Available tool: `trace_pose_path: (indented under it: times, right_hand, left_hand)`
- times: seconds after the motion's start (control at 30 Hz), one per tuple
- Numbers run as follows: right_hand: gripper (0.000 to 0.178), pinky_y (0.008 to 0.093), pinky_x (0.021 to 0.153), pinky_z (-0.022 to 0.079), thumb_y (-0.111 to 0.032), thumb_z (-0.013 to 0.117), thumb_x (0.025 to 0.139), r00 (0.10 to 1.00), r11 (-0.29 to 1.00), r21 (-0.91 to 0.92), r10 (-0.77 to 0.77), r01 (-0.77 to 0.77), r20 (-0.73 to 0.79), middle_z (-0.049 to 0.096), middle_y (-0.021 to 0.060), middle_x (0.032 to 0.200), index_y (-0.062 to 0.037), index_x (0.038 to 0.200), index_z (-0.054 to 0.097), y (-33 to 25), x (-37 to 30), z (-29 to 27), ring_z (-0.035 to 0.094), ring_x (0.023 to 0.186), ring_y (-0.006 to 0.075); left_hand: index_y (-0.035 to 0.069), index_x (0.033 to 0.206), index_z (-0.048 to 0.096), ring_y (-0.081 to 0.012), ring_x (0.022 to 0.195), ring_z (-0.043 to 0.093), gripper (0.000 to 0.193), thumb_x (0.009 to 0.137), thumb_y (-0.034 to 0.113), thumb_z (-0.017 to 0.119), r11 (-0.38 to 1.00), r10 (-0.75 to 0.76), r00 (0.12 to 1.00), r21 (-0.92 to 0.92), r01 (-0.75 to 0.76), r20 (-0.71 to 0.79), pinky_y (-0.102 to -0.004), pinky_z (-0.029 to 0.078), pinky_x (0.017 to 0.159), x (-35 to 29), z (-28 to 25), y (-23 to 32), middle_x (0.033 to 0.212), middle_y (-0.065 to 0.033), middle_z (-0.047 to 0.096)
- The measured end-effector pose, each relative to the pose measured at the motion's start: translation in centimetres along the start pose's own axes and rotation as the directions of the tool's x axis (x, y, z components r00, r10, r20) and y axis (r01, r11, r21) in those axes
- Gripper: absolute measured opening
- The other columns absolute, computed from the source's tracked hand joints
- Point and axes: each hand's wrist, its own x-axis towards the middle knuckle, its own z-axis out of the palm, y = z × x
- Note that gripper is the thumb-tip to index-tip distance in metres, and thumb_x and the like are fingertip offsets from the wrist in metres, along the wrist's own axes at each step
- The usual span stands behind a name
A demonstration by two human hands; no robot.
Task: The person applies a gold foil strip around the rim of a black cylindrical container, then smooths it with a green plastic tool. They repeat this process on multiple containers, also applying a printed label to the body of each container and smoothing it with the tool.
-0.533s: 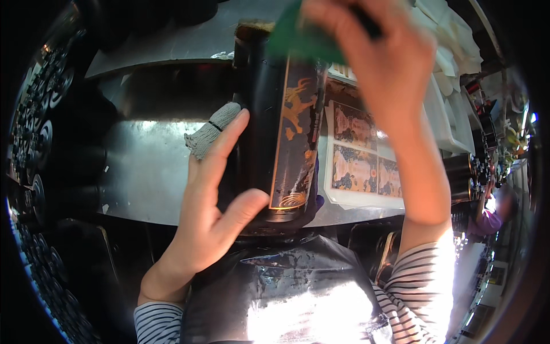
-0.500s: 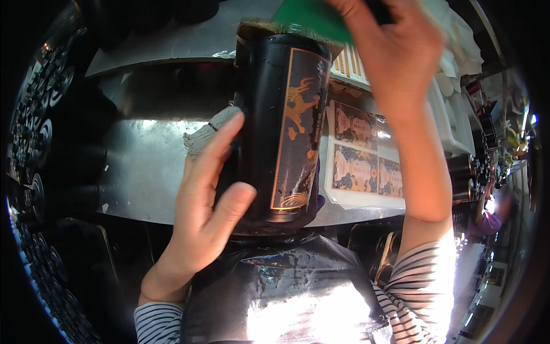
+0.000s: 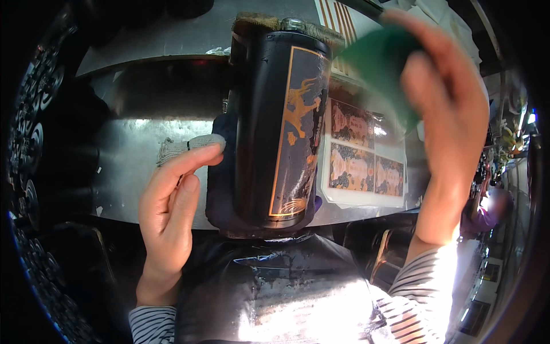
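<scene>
A glossy black cylinder point(image 3: 260, 132) lies lengthwise in front of me, its upper end against a wooden block point(image 3: 258, 22). On its right side is a dark label point(image 3: 298, 109) with a gold border and an orange-gold figure. My left hand point(image 3: 172, 212) is off the cylinder, to its left, fingers loosely bent and thumb apart. A grey cloth finger cover point(image 3: 189, 148) with a black band sits at its fingertips. To the upper right, my right hand point(image 3: 450, 97) grips a flat green scraper point(image 3: 381, 60); both are blurred by motion.
Dark cloth point(image 3: 220, 189) lies under the cylinder. Printed decal sheets point(image 3: 366, 163) lie on the metal table point(image 3: 137, 189) to the right. White sheets with brown stripes point(image 3: 338, 23) are at the back. Many black cylinders point(image 3: 34, 137) line the left; another person point(image 3: 487, 209) is far right.
My left hand has let go of the cylinder's left side and drawn back left. My right hand has swung right and down with the green scraper, away from the cylinder's upper end.
</scene>
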Motion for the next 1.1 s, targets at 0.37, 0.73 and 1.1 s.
trace_pose_path:
  times: [0.37, 0.73, 1.1]
  right_hand:
    - [0.015, 0.0216, 0.048, 0.047, -0.012, 0.070, 0.076, 0.868, 0.714, -0.551, -0.494, 0.432, 0.041, 0.067, 0.0052, 0.074, 0.0015, 0.082, 0.067, 3.7, 1.5, 1.8, 0.061, 0.057, 0.0101]
    - [0.017, 0.0223, 0.048, 0.048, -0.017, 0.068, 0.079, 0.726, 0.784, -0.325, -0.616, 0.529, -0.306, 0.065, 0.0051, 0.071, -0.0010, 0.081, 0.066, 3.6, -4.5, 6.7, 0.062, 0.059, 0.0102]
    - [0.017, 0.0238, 0.051, 0.049, -0.020, 0.068, 0.080, 0.703, 0.820, -0.291, -0.572, 0.493, -0.421, 0.064, 0.0041, 0.070, -0.0039, 0.084, 0.066, 4.3, -4.7, 7.4, 0.063, 0.060, 0.0110]
  left_hand:
    - [-0.007, 0.119, 0.057, -0.0218, 0.110, 0.059, 0.030, 0.095, 0.002, 0.041, 0.996, -0.027, 0.994, 0.080, 0.035, -0.102, -0.0324, 0.041, 0.100, -0.1, -0.2, 0.4, 0.116, -0.0151, 0.062]
    - [-0.004, 0.145, 0.026, -0.0327, 0.138, 0.029, 0.100, 0.065, 0.024, 0.080, 0.908, -0.238, 0.960, 0.386, 0.165, 0.149, -0.0428, 0.013, 0.114, -1.1, 1.4, 1.4, 0.149, -0.0192, 0.031]
    - [-0.004, 0.145, 0.024, -0.0274, 0.123, 0.049, 0.106, 0.065, 0.027, 0.085, 0.945, -0.137, 0.990, 0.304, 0.123, 0.025, -0.0360, 0.038, 0.103, -0.6, 3.9, -0.2, 0.137, -0.0193, 0.047]
